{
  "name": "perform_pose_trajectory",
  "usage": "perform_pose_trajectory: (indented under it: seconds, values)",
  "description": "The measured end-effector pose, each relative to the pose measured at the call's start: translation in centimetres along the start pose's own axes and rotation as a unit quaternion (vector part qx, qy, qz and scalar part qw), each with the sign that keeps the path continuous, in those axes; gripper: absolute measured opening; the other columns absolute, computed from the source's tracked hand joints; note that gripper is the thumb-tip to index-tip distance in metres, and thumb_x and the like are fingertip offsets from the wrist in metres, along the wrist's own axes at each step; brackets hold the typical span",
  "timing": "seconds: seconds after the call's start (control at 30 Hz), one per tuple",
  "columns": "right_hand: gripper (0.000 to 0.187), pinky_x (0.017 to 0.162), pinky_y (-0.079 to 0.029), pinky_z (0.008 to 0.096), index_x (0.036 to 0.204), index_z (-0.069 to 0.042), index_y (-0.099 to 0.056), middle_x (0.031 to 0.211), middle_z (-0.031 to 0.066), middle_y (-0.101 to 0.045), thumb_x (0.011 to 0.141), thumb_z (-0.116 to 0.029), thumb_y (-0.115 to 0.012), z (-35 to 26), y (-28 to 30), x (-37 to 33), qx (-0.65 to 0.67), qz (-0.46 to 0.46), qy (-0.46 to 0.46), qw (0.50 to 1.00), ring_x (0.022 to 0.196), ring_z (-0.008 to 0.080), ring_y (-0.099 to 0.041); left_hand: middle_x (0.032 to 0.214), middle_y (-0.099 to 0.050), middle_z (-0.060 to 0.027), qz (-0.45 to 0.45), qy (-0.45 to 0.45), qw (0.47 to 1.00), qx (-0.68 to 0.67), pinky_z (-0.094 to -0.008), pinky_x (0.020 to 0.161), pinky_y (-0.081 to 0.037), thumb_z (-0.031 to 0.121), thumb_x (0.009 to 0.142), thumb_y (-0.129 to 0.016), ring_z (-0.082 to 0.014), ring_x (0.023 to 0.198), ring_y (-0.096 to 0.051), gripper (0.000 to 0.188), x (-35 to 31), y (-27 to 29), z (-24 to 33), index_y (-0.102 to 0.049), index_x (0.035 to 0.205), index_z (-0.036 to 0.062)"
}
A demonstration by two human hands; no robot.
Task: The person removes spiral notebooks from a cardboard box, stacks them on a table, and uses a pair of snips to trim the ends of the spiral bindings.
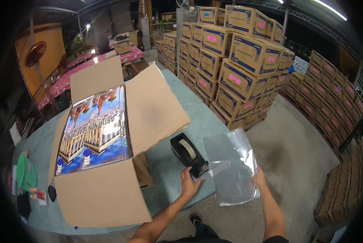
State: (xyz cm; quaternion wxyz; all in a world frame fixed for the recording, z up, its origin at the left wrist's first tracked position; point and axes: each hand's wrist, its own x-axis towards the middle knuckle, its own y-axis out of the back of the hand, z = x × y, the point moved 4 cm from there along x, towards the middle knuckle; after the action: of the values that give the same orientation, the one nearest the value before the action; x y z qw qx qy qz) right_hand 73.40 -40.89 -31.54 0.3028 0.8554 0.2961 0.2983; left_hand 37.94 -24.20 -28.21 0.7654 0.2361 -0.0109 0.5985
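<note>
My left hand (191, 185) is at the near end of a black tape dispenser (180, 156) on the table, its thumb and fingers closed around the corner. A pale roll of tape (187, 149) sits in the dispenser. In my right hand (259, 178) is a clear plastic sleeve (234, 174), gripped by its right edge and hanging past the table's edge; whether there is more than one layer I cannot tell. To the left stands an open cardboard box (102, 194), flaps spread, holding stacks of glossy notebooks (94, 129) with a columned building on the covers.
The green table (169, 196) carries a green container (26, 172) and small items at far left. Stacked cartons (246, 54) rise beyond it; more cartons (323, 97) line the right. Behind are a pink-covered table (64, 87) and a standing fan (35, 54).
</note>
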Motion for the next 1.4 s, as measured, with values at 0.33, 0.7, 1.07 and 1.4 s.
perform_pose_trajectory:
  seconds: [0.33,0.7,1.07,1.4]
  values:
    - [0.061,0.057,-0.047,0.0262,0.129,-0.002,-0.045,0.090,0.0088,-0.061,0.069,0.007,-0.044,1.0,0.9,7.1,0.218,-0.240,-0.133,0.937,0.068,0.0123,-0.057,0.119,-0.035,-0.0182,0.088,0.022,0.992,0.085,-0.0399,0.094,-0.038,0.017,0.067,-0.079,-0.0341,0.111,-0.041,0.046,2.2,-2.6,1.3,-0.055,0.105,0.0053]
    - [0.063,0.048,-0.043,0.0274,0.133,-0.007,-0.040,0.068,0.0026,-0.055,0.072,0.006,-0.048,-8.8,-12.2,7.7,0.312,-0.318,-0.162,0.881,0.054,0.0113,-0.051,0.115,-0.045,-0.0163,0.038,0.004,0.999,-0.019,-0.0358,0.091,-0.042,0.010,0.063,-0.077,-0.0279,0.110,-0.045,0.049,11.2,0.6,8.3,-0.055,0.104,-0.0037]
    - [0.024,0.076,-0.043,0.0287,0.102,0.000,-0.059,0.094,0.0124,-0.059,0.078,-0.003,-0.057,-21.4,1.0,6.9,0.234,-0.041,0.141,0.961,0.086,0.0223,-0.055,0.121,-0.041,-0.0190,0.022,-0.048,0.996,0.076,-0.0410,0.097,-0.036,0.013,0.071,-0.072,-0.0350,0.112,-0.043,0.053,7.2,-4.0,3.5,-0.051,0.119,0.0064]
    - [0.032,0.074,-0.049,0.0459,0.108,-0.019,-0.063,0.105,0.0141,-0.057,0.082,0.000,-0.060,-52.8,13.6,-20.9,0.753,-0.363,0.409,0.366,0.088,0.0317,-0.059,0.091,-0.063,-0.0137,0.055,-0.038,0.975,0.211,-0.0384,0.074,-0.049,0.014,0.085,-0.057,-0.0291,0.081,-0.060,0.022,-12.9,21.5,3.8,-0.061,0.105,0.0047]
